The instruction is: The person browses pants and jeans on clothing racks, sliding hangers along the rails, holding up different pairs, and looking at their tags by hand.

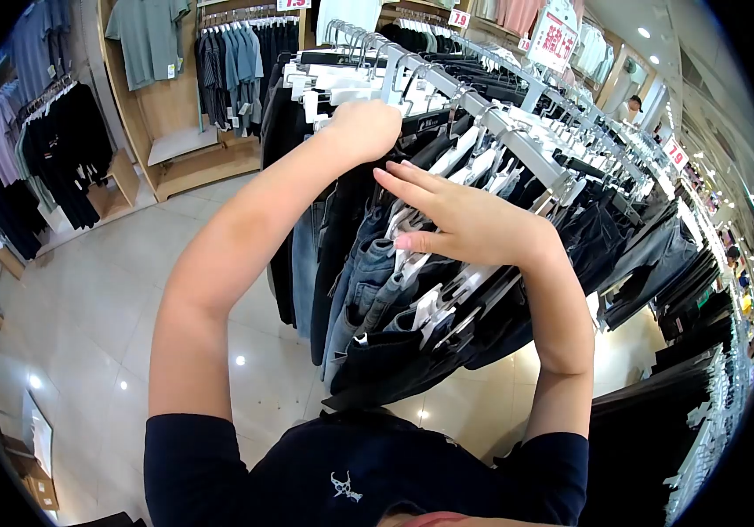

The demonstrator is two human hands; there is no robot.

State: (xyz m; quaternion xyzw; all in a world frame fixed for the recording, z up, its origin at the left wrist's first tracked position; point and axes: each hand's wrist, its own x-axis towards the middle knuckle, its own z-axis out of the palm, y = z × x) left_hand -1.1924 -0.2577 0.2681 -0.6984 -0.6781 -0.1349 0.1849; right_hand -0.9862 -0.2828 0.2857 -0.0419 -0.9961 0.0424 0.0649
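My left hand [366, 130] reaches to the front end of a metal clothes rack [447, 85], among white hangers [342, 83]. Its fingers curl down out of sight, and what they grip is hidden. Below and to the right, my right hand [460, 220] is open, fingers stretched out and thumb apart, beside the hanging trousers. Blue-grey jeans [366, 272] hang on clip hangers just under it. Black trousers [386, 356] hang tilted nearest my body, and more dark trousers [601, 233] fill the rack to the right.
Shirts hang along the wall at the left, with a wooden shelf unit [206, 171] behind the rack. A red-and-white sign [555, 39] stands over the rack. Another rack with white hangers [702, 430] is at the lower right. A person [630, 107] is far back. The floor [113, 290] is shiny tile.
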